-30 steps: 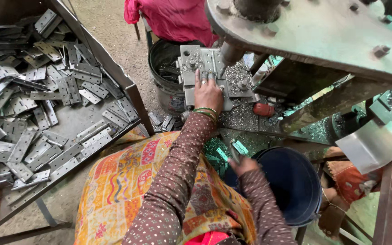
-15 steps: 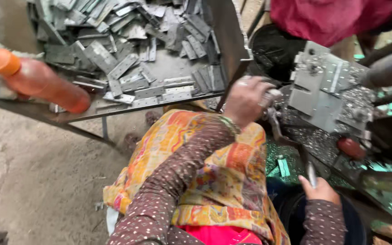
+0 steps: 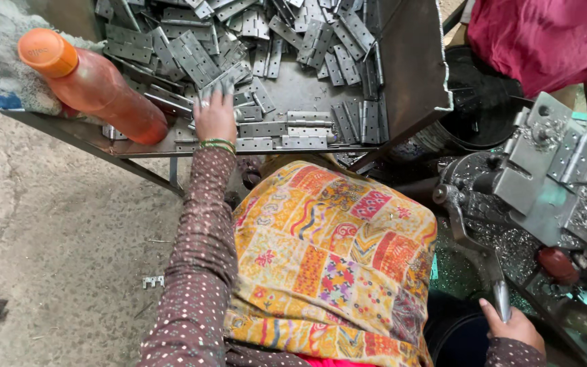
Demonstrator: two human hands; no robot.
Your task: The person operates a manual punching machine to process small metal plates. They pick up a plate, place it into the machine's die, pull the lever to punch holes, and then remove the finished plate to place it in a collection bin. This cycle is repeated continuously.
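My left hand (image 3: 215,117) reaches into a metal tray (image 3: 412,61) heaped with grey hinge plates (image 3: 293,41). Its fingers close over one hinge plate (image 3: 223,83) near the tray's front edge. Green bangles sit at that wrist. My right hand (image 3: 513,327) is at the lower right, wrapped around the metal lever handle (image 3: 499,293) of a machine. The machine's grey fixture (image 3: 550,170), with plates bolted on, stands to the right. A patterned orange cloth (image 3: 334,258) covers my lap between the two arms.
An orange plastic bottle (image 3: 93,85) lies on the tray's left end against a grey rag. A black bucket (image 3: 478,109) stands behind the machine, beside a person in a pink garment (image 3: 548,41). Metal shavings surround the fixture. One small hinge (image 3: 152,281) lies on the concrete floor.
My view swung left toward the tray. My left hand left the machine fixture and moved into the tray onto the hinge plates. My right hand moved onto the lever handle.
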